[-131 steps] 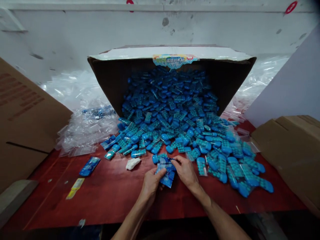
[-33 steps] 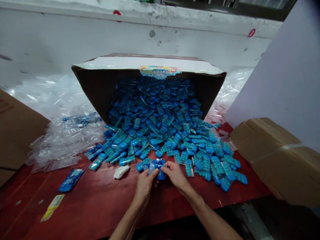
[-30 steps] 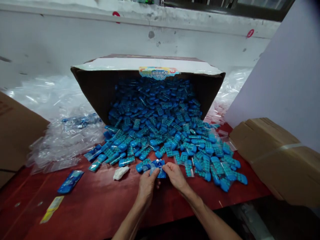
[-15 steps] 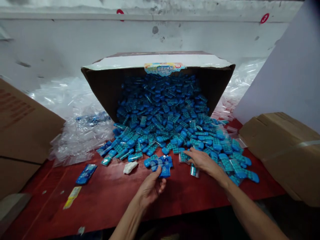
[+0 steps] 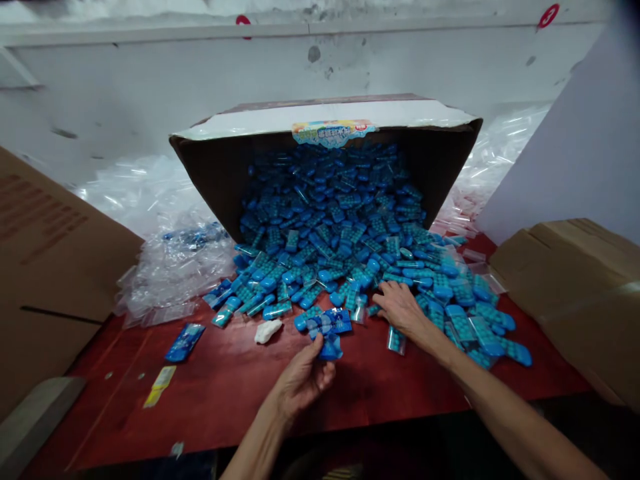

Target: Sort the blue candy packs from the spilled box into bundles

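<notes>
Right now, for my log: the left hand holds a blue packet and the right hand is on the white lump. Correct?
No: in the head view, the right hand is at the pile of blue containers, not the white lump. The left hand does hold a blue packet.

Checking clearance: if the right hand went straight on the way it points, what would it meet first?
The right hand would most likely meet the heap of blue-and-teal packs first; they look very close, perhaps touching, but depth is unclear.
</notes>
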Available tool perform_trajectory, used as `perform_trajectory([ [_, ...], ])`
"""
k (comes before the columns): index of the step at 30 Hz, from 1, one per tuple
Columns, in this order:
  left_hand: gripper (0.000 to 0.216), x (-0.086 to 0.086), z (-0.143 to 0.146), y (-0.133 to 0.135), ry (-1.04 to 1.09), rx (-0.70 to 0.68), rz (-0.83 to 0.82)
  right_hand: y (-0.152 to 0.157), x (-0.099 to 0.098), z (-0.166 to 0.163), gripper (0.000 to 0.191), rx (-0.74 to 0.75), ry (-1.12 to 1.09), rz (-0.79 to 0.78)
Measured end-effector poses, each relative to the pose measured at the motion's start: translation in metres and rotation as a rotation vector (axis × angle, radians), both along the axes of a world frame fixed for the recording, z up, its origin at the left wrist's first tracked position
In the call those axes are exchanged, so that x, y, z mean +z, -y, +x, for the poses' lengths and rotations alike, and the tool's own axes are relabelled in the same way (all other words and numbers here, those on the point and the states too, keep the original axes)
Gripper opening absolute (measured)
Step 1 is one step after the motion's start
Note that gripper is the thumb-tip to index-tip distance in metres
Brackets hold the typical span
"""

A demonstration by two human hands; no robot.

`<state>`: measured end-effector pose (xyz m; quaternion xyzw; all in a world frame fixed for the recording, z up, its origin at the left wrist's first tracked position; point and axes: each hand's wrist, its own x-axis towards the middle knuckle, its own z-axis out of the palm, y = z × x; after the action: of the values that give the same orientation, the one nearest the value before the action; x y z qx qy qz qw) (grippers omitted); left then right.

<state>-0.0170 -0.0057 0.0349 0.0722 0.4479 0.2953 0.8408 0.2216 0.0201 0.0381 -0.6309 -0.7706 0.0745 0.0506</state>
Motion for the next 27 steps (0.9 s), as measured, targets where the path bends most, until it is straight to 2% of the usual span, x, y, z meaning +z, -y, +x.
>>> perform_trajectory([
  [2,0.013,-0.001,0.0,0.0,-0.018,0.021,-0.011,0.005,0.004,0.0,0.015,-0.01,-0.095,0.01],
  [5,0.014,-0.003,0.001,0.0,-0.045,0.045,-0.01,0.018,0.014,-0.005,0.025,-0.082,-0.517,-0.002],
  [7,0.016,-0.005,0.002,-0.001,-0.064,0.039,0.01,0.028,0.021,-0.014,0.029,-0.094,-0.831,-0.109],
  [10,0.019,-0.007,0.004,-0.001,-0.09,0.016,0.045,0.042,0.028,-0.032,0.032,-0.042,-1.047,-0.303],
  [14,0.022,-0.01,0.004,0.001,-0.112,0.005,0.073,0.052,0.025,-0.047,0.027,-0.078,-1.1,-0.297],
  [21,0.028,-0.016,0.003,0.005,-0.161,-0.01,0.182,0.057,0.025,-0.051,0.023,-0.116,-1.026,-0.254],
  [27,0.03,-0.012,0.003,0.007,-0.194,-0.029,0.259,0.061,0.025,-0.057,0.022,-0.147,-1.018,-0.275],
])
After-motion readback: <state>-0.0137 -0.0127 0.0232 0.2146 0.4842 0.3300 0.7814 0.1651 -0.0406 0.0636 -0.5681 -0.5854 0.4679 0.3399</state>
